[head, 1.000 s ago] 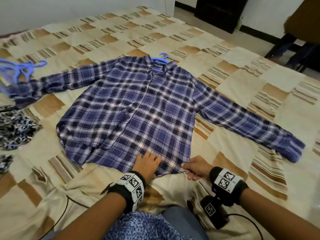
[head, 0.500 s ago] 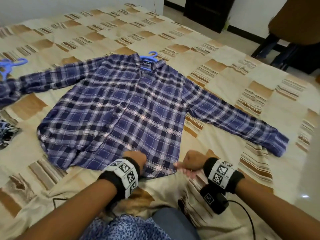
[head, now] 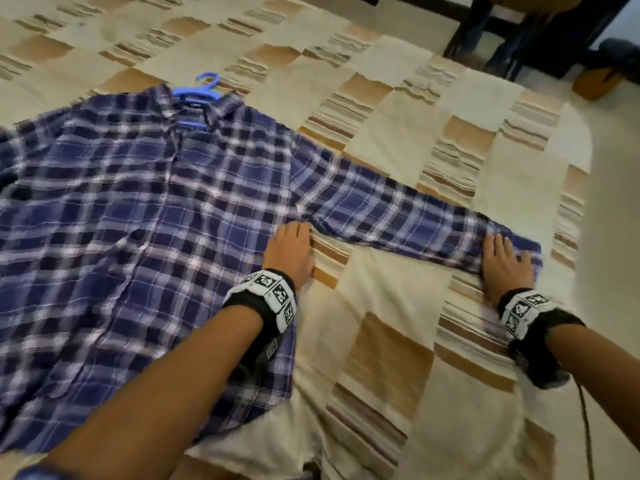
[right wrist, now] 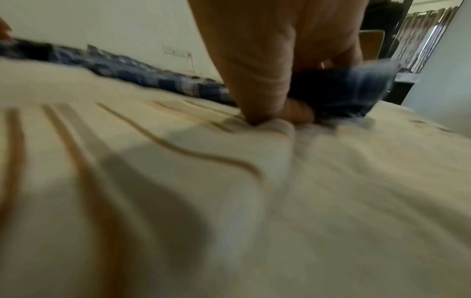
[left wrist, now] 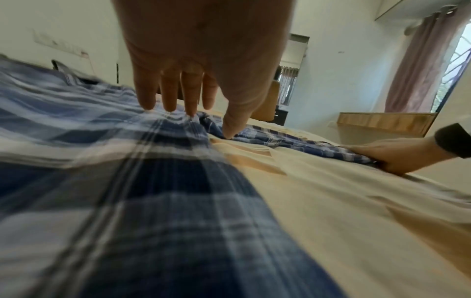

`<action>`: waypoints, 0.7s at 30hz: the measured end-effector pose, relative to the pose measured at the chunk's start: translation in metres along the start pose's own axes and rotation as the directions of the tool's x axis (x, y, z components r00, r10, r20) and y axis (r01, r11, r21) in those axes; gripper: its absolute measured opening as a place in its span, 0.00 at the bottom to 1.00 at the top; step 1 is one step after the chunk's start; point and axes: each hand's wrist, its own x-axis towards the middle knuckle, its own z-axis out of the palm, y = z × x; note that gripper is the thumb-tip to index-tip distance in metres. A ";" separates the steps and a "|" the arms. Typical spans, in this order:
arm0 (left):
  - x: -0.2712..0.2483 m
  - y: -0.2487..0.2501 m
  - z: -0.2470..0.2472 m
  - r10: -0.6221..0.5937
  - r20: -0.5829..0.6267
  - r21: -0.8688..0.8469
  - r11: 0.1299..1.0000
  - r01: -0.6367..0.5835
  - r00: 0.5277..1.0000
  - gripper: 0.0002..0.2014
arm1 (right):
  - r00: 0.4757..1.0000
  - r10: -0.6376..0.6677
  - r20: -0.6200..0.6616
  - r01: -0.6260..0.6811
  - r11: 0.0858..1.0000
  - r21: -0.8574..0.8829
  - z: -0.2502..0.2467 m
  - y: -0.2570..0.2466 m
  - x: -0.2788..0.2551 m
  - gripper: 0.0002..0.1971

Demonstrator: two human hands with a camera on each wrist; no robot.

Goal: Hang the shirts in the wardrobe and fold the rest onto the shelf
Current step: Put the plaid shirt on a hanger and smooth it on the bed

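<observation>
So the blue plaid shirt [head: 145,216] is lying spread flat on the beige patchwork bedspread [head: 388,341], with a blue hanger [head: 201,93] already tucked in at the shirt's collar, hook poking out past it. Left hand [head: 289,252] is flat on the shirt right where the sleeve meets the body, fingers [left wrist: 168,94] straight and pressing the fabric, thumb down on the bedspread just beside the shirt's edge. Right hand [head: 505,266] is out at the shirt's cuff [head: 519,247], thumb tucked under it and fingers lying over the top, so it's pinching the cuff. Right wrist view is pretty blurry though.
</observation>
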 end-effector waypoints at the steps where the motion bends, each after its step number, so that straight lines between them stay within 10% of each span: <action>1: 0.010 0.000 0.001 0.000 -0.013 -0.026 1.000 0.000 1.000 0.28 | 0.999 -0.050 -0.016 0.050 0.999 -0.021 0.008 0.009 0.007 0.36; 8: 0.047 -0.008 0.004 0.027 0.323 0.171 0.982 -0.086 0.946 0.41 | 0.922 -0.272 -0.277 0.243 0.960 -0.136 -0.011 0.074 0.066 0.24; 12: 0.036 -0.006 0.006 -0.042 0.423 0.240 0.969 -0.067 0.905 0.38 | 0.908 -0.412 0.074 0.414 0.910 -0.019 -0.007 0.047 0.046 0.39; 16: 0.043 -0.003 -0.005 -0.130 0.542 0.228 0.974 0.004 0.831 0.50 | 0.982 -0.183 0.052 0.122 0.816 0.565 -0.033 0.055 0.029 0.49; 19: 0.069 0.006 -0.013 -0.094 0.442 0.147 0.989 0.031 0.892 0.50 | 0.967 0.242 -0.077 -0.094 0.621 0.778 -0.048 0.066 0.055 0.43; 21: 0.092 0.014 -0.015 -0.038 0.351 0.076 0.997 0.012 0.936 0.45 | 0.954 0.296 0.055 -0.229 0.592 0.773 -0.040 0.074 0.082 0.44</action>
